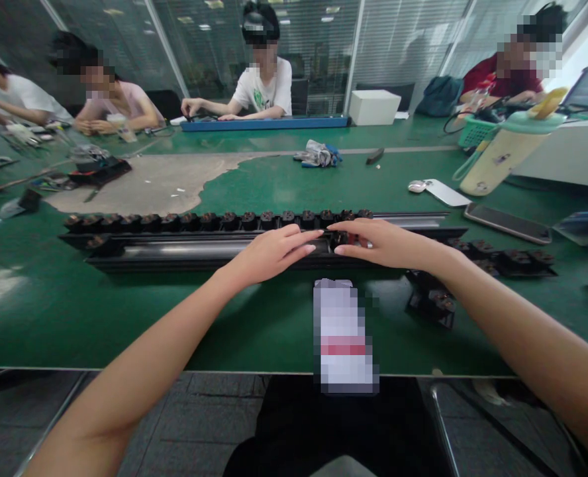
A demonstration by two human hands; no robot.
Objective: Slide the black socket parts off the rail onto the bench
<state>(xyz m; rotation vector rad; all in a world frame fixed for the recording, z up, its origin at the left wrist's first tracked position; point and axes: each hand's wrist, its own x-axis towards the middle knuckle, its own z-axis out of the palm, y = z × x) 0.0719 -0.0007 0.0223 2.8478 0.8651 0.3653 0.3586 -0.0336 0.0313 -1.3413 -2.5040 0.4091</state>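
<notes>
Two long black channel rails lie side by side on the green table. The far rail (413,218) carries a row of black socket-like modules (229,220). In the near rail (185,249) a bare, shiny inner floor shows, with one module at its far left end. My right hand (386,242) is closed on a black module (340,240) at the near rail, thumb below and fingers above it. Stretched along the same rail, my left hand (274,252) has its fingers extended, fingertips close to that module; whether they touch it is unclear. My palms hide part of the rails.
Several loose modules (527,262) lie on the right, partly behind my right forearm. A phone (343,331) rests at the near table edge, another phone (507,222) farther right. Beyond are a tumbler (507,156), gloves (318,154), a white box (373,107) and several people.
</notes>
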